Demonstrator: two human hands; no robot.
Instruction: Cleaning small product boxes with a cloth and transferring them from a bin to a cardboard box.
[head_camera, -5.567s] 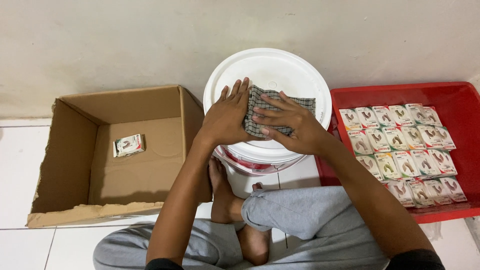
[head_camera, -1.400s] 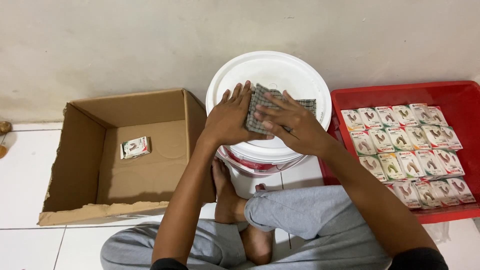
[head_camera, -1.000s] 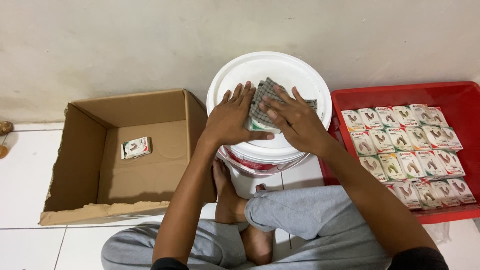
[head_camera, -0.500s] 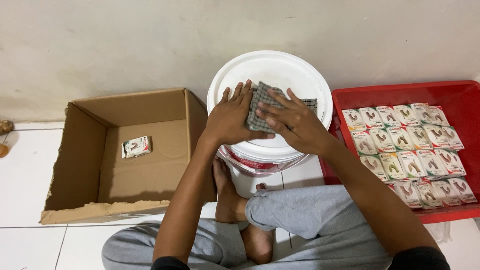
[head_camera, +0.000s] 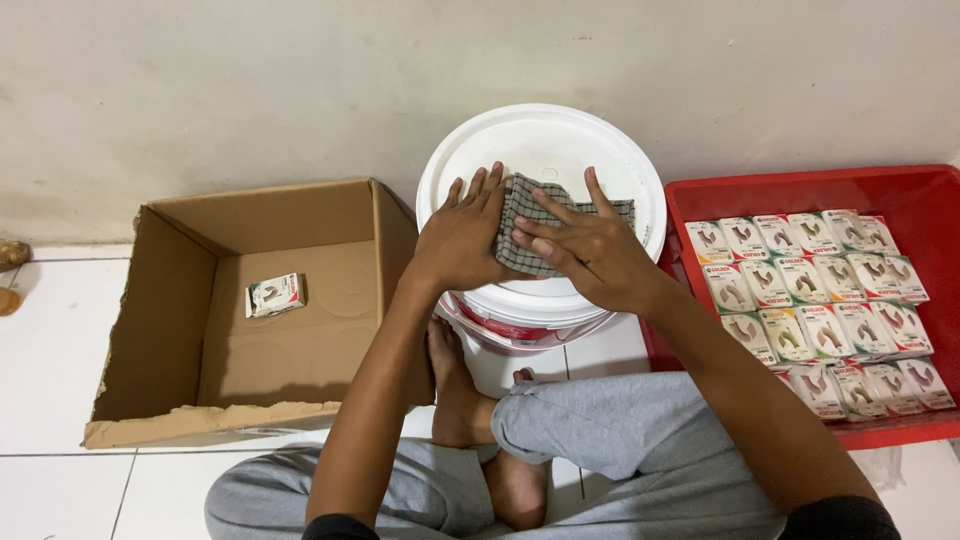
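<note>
A home floor used as a small packing spot: white floor tiles (head_camera: 60, 380) under a bare plaster wall (head_camera: 300, 80) at twelve o'clock, an open cardboard box (head_camera: 190, 400) at nine, a red crate (head_camera: 900, 190) of small packets (head_camera: 810, 300) at three

Checked cloth (head_camera: 528, 228) flat on bucket lid (head_camera: 540, 150)

cloth (head_camera: 560, 230) on bucket lid (head_camera: 545, 150), under both hands | left hand (head_camera: 462, 238) left of right hand (head_camera: 590, 250) | open box (head_camera: 250, 310) left of bucket, one packet (head_camera: 274, 295) inside | tray (head_camera: 800, 185) right of bucket, packets (head_camera: 815, 300) in rows inside
</note>
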